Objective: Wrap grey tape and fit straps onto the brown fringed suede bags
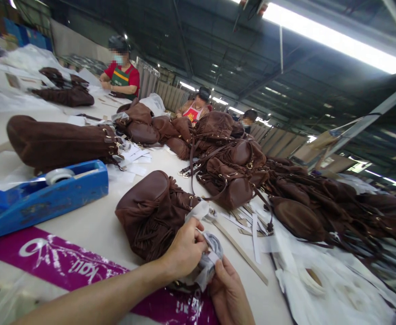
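Note:
A brown fringed handbag [153,216] lies on its side in front of me, its base turned to the upper left. At its open end is a bundle wrapped in thin pale tissue paper [213,246]; what is inside cannot be made out. My left hand [187,248] is closed, with its fingertips pinching the tissue paper from above. My right hand [230,284] grips the lower right side of the same bundle between thumb and fingers. Part of the bag's mouth is hidden behind my left hand.
A blue tape dispenser [48,194] stands at left, near a purple printed plastic sheet [82,266]. Another brown bag [62,140] lies beyond it. Brown bags [231,176] are heaped ahead and rightward. Cardboard strips [241,253] and white sheeting [340,280] lie at right. Co-workers [123,74] are across the table.

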Action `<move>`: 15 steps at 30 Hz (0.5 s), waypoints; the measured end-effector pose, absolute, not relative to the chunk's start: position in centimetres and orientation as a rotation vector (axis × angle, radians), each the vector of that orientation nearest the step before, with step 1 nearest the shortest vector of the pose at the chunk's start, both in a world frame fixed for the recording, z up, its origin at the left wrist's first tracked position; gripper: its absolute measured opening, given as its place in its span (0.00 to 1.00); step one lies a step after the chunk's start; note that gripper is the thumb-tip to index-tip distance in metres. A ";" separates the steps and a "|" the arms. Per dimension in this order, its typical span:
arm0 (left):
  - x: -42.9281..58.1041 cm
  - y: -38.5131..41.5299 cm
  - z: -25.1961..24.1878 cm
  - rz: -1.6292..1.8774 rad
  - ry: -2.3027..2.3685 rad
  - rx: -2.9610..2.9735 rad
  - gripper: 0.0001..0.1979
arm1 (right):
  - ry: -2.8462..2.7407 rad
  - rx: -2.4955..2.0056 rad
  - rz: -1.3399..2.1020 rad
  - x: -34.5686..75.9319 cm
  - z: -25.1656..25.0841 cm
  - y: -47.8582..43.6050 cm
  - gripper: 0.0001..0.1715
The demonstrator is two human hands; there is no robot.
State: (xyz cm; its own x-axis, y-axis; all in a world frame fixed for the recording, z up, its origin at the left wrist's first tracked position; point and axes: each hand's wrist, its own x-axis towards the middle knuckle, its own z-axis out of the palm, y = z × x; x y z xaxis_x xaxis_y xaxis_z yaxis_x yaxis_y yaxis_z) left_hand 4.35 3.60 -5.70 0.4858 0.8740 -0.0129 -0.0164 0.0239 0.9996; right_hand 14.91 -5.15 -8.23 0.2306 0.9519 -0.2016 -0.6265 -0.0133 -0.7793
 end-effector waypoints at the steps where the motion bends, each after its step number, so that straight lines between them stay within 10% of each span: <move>1: 4.4 3.7 -5.8 0.822 0.807 1.366 0.14 | -0.456 -0.909 1.324 15.1 -8.4 -5.2 0.23; 15: 3.5 2.4 -5.2 0.947 0.859 1.576 0.15 | -0.421 -0.932 1.228 14.9 -8.6 -4.5 0.22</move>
